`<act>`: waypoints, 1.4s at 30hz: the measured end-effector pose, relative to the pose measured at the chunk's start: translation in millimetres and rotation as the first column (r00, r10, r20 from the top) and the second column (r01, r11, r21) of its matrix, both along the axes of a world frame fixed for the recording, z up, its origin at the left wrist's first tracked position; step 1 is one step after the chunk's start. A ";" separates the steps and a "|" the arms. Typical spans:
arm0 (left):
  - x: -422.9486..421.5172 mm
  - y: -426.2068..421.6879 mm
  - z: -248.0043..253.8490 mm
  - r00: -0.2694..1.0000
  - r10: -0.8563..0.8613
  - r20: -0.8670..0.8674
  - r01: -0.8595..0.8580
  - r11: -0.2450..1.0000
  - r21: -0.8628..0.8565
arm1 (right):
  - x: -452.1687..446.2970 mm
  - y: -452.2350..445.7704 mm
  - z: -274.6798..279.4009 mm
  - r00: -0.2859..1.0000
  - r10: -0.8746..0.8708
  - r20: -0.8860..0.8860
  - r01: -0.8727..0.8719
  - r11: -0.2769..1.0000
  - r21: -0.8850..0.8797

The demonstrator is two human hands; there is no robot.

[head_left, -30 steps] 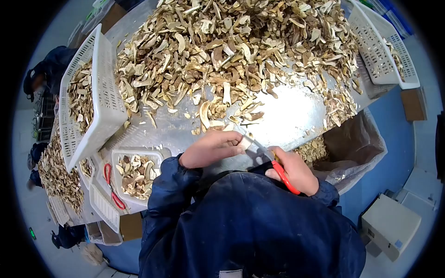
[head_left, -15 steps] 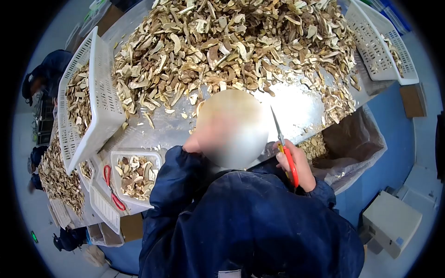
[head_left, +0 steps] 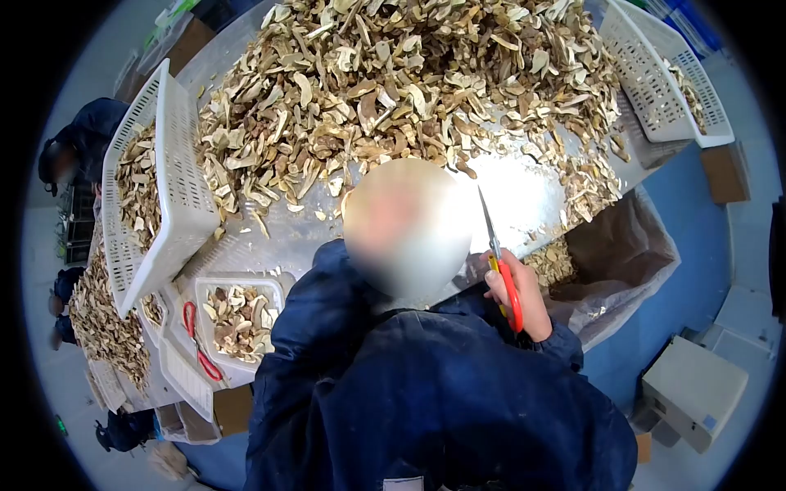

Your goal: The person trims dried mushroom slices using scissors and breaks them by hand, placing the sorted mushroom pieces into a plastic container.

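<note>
My right hand is wrapped round a pair of scissors with red handles. Their blades point up and away over the table, and look nearly closed. A round blurred patch hides my left hand; only a pinkish smear and the dark blue left sleeve show. Its fingers and anything in them cannot be made out. Ahead of both hands lies a large heap of dried mushroom slices on the metal table, with loose slices scattered along its near edge.
White perforated baskets holding slices stand left and right. A small tray of slices and red-handled scissors lie at left. A plastic-lined bin sits right, below the table edge. Other people are at far left.
My left forearm has moved up and slightly right, and the hand is now fully behind the blur. The right hand keeps hold of the scissors, almost still. The view has shifted slightly.
</note>
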State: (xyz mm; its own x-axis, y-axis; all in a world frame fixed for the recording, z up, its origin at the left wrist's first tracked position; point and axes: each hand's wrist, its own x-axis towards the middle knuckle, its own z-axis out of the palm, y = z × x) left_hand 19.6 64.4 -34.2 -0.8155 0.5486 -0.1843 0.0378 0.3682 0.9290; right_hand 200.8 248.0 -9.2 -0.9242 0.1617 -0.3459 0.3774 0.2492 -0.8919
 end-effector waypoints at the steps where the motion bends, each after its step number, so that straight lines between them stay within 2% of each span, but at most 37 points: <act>1: -3.5 -6.7 -1.2 0.967 0.072 0.246 -0.093 0.993 0.077 | -0.1 -1.0 -2.7 1.000 0.004 -0.016 -0.003 1.000 0.025; 2: -3.9 -16.3 -0.9 0.804 0.028 0.594 -0.220 0.942 0.255 | -0.1 -2.2 -4.9 0.999 0.034 -0.022 -0.033 0.998 0.050; 5: 14.7 -15.3 17.0 0.723 0.035 0.690 -0.438 0.795 0.420 | -4.3 -7.6 -0.8 0.991 0.132 -0.032 -0.127 0.986 0.109; 7: 19.4 -21.2 2.6 0.807 0.112 0.580 -0.405 0.819 0.406 | -7.9 -14.1 12.2 0.981 0.192 -0.031 -0.187 0.975 0.123; 8: 25.4 -21.1 -0.6 0.843 0.173 0.510 -0.393 0.845 0.363 | -9.3 -16.1 15.9 0.974 0.226 0.005 -0.226 0.974 0.034; 10: 39.4 -10.9 33.9 0.784 0.193 0.590 -0.482 0.788 0.383 | -8.0 -19.8 12.2 0.969 0.245 -0.018 -0.245 0.969 -0.011; 12: 51.1 -3.6 43.7 0.816 0.243 0.524 -0.487 0.778 0.397 | -11.0 -23.7 20.0 0.966 0.259 -0.004 -0.259 0.964 -0.065; 17: 69.6 5.9 35.7 0.825 0.285 0.488 -0.498 0.774 0.390 | -14.4 -34.2 5.6 0.958 0.221 -0.184 -0.231 0.972 -0.034; 18: 72.6 8.2 33.1 0.832 0.274 0.482 -0.501 0.745 0.440 | -14.2 -35.2 1.5 0.952 0.212 -0.221 -0.225 0.974 -0.034; 21: 74.6 8.8 24.7 0.842 0.266 0.470 -0.489 0.744 0.455 | -13.5 -35.3 -3.1 0.955 0.263 -0.137 -0.264 0.965 0.011; 23: 73.4 5.2 17.4 0.906 0.271 0.325 -0.398 0.807 0.436 | -13.5 -36.1 1.8 0.967 0.232 -0.104 -0.225 0.971 0.078; 25: 73.3 0.0 11.8 0.911 0.247 0.330 -0.377 0.822 0.426 | -12.8 -36.1 8.4 0.974 0.217 -0.064 -0.209 0.971 0.116; 27: 70.5 -0.8 20.5 0.856 0.193 0.480 -0.424 0.793 0.437 | -16.3 -35.4 19.9 0.976 0.218 -0.017 -0.214 0.969 0.127; 30: 71.3 3.1 24.5 0.832 0.238 0.502 -0.477 0.768 0.427 | -13.4 -34.7 10.9 0.983 0.182 -0.013 -0.180 0.979 0.096; 33: 67.7 1.6 33.8 0.763 0.237 0.601 -0.549 0.729 0.409 | -13.8 -30.3 13.1 0.980 0.197 0.030 -0.198 0.977 0.080; 36: 67.8 2.5 39.6 0.764 0.237 0.601 -0.565 0.696 0.443 | -14.6 -30.1 23.8 0.964 0.252 -0.084 -0.242 0.963 0.120; 42: 72.4 3.0 38.3 0.820 0.284 0.497 -0.508 0.760 0.405 | -12.8 -32.8 17.2 0.948 0.269 -0.168 -0.231 0.949 0.216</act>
